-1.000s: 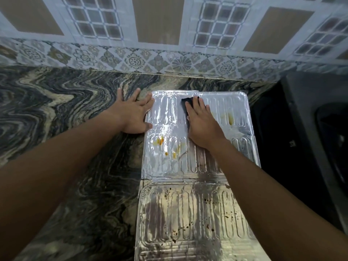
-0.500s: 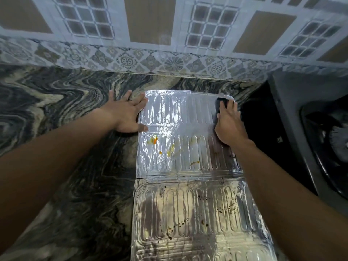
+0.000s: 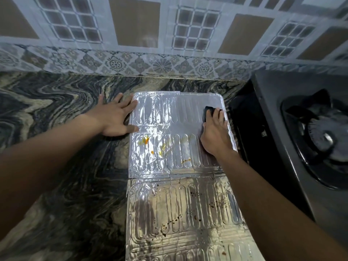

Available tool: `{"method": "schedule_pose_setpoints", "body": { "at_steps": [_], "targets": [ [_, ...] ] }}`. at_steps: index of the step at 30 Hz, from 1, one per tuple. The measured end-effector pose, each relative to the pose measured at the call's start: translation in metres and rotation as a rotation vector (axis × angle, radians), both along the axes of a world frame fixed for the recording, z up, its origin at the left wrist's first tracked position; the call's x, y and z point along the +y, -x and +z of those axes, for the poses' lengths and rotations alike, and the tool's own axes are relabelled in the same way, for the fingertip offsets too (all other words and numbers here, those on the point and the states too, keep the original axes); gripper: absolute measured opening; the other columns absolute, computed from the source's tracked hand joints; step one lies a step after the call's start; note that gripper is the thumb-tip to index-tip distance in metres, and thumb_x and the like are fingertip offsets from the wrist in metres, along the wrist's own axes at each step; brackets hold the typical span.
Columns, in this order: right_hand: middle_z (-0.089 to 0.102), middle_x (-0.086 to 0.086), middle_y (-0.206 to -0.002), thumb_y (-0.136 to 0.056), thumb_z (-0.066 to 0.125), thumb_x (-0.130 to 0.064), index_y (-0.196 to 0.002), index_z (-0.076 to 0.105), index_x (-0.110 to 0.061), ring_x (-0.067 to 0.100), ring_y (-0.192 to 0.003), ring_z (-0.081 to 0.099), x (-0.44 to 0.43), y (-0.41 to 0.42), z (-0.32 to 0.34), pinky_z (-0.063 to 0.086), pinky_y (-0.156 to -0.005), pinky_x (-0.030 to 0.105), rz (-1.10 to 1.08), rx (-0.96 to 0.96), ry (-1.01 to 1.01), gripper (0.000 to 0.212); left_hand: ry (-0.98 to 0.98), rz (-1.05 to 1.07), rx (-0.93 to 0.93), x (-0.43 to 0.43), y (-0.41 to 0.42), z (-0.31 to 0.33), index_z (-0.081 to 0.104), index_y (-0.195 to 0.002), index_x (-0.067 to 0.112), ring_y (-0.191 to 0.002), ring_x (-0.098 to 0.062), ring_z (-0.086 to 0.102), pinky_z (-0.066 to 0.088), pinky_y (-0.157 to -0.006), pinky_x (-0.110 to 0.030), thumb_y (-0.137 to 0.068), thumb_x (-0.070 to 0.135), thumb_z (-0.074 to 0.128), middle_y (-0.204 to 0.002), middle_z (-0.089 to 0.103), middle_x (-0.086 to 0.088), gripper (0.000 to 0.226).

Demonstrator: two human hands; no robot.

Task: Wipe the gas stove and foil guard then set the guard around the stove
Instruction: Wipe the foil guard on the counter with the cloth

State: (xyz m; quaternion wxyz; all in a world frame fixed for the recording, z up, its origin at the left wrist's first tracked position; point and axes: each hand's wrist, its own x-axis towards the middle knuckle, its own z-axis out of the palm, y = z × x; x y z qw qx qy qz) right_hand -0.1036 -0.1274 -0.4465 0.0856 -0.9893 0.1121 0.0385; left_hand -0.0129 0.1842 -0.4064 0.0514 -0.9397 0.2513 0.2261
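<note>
Two bare forearms, uncovered from the lower picture edges up to the wrists. Bare left forearm (image 3: 56, 147): broad near the edge, narrowing evenly to a slim wrist, smooth in outline. Bare right forearm (image 3: 273, 194): likewise broad, then tapered, with no cloth along its visible length. Bare, five-fingered left grip (image 3: 114, 117): long, slender fingers with short-trimmed nails. Bare right grip (image 3: 214, 132): back faintly ridged at the knuckles, fingers slender, nails short. Finer detail lost to dim light and slight blur.
</note>
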Motion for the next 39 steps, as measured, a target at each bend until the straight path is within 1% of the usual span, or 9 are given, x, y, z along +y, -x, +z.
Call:
{"method": "schedule_pose_setpoints", "body": {
  "at_steps": [2,4,7,11,17,24,28,34,39],
  "targets": [
    [0.01,0.025,-0.161,-0.101,0.033,-0.018,-0.153,0.019,-0.003,0.039,-0.15,0.003,0.0,-0.001,0.0,0.009,-0.121,0.05,0.007,-0.003,0.004,0.057,0.031,-0.031,-0.013,0.007,0.01,0.001,-0.01,-0.157,0.029,-0.151,-0.018,-0.015,-0.002,-0.117,-0.065,-0.078,0.088,0.025,-0.16,-0.025,0.009,0.105],
    [0.011,0.025,-0.161,-0.1,0.035,-0.018,-0.153,0.02,-0.003,0.039,-0.15,0.004,0.0,-0.001,-0.001,0.01,-0.121,0.049,0.004,-0.011,0.005,0.057,0.046,-0.047,0.01,0.013,0.022,0.002,-0.012,-0.156,0.03,-0.151,-0.017,-0.017,-0.004,-0.117,-0.064,-0.066,0.098,0.023,-0.157,-0.026,0.011,0.118],
    [0.013,0.022,-0.161,-0.101,0.035,-0.016,-0.152,0.023,-0.004,0.037,-0.15,0.005,0.0,0.0,0.0,0.01,-0.12,0.05,-0.002,-0.032,-0.035,0.054,0.015,-0.065,0.04,0.017,0.033,0.002,-0.017,-0.154,0.03,-0.15,-0.019,-0.02,-0.007,-0.117,-0.064,-0.05,0.105,0.032,-0.158,-0.027,0.01,0.137],
    [0.011,0.017,-0.163,-0.102,0.035,-0.014,-0.154,0.021,-0.007,0.035,-0.151,0.002,0.003,0.0,0.003,0.005,-0.121,0.049,0.006,-0.021,-0.099,0.054,-0.025,-0.045,0.064,0.013,0.034,-0.001,-0.018,-0.154,0.029,-0.15,-0.021,-0.019,-0.009,-0.115,-0.065,-0.04,0.106,0.038,-0.161,-0.025,0.009,0.148],
    [0.011,0.016,-0.163,-0.104,0.029,-0.016,-0.155,0.018,-0.008,0.032,-0.151,0.001,0.025,0.002,0.001,0.005,-0.122,0.048,0.083,-0.041,-0.102,0.052,-0.06,-0.033,0.075,0.009,0.031,0.002,-0.018,-0.155,0.028,-0.15,-0.023,-0.019,-0.012,-0.112,-0.066,-0.041,0.103,0.045,-0.161,-0.024,0.009,0.15],
    [0.004,0.014,-0.164,-0.105,0.027,-0.017,-0.156,0.015,-0.009,0.029,-0.152,-0.006,0.019,0.004,0.006,0.002,-0.123,0.043,0.179,0.02,-0.167,0.053,-0.071,-0.013,0.092,0.008,0.031,0.0,-0.02,-0.154,0.03,-0.15,-0.022,-0.02,-0.011,-0.112,-0.068,-0.039,0.103,0.046,-0.16,-0.025,0.011,0.151],
    [0.003,0.015,-0.165,-0.105,0.026,-0.014,-0.156,0.014,-0.009,0.03,-0.151,-0.006,0.001,0.0,0.006,0.004,-0.123,0.046,0.087,0.046,-0.184,0.052,-0.093,-0.013,0.084,0.007,0.031,0.001,-0.02,-0.154,0.03,-0.15,-0.023,-0.021,-0.01,-0.11,-0.069,-0.039,0.103,0.045,-0.16,-0.025,0.012,0.151],
    [0.005,0.016,-0.164,-0.105,0.025,-0.017,-0.155,0.017,-0.007,0.029,-0.152,-0.004,0.008,0.037,0.001,0.003,-0.123,0.044,-0.068,-0.043,-0.165,0.052,-0.077,0.005,0.096,0.007,0.033,0.001,-0.02,-0.154,0.032,-0.149,-0.025,-0.021,-0.01,-0.111,-0.07,-0.037,0.103,0.046,-0.16,-0.024,0.013,0.151],
    [-0.001,0.015,-0.164,-0.105,0.024,-0.019,-0.156,0.014,-0.008,0.027,-0.151,-0.009,0.013,0.067,0.002,-0.001,-0.123,0.043,-0.091,-0.035,-0.176,0.053,-0.095,0.0,0.083,0.006,0.034,0.002,-0.019,-0.154,0.031,-0.15,-0.025,-0.021,-0.012,-0.11,-0.068,-0.039,0.102,0.046,-0.161,-0.022,0.012,0.15]
  ]
}}
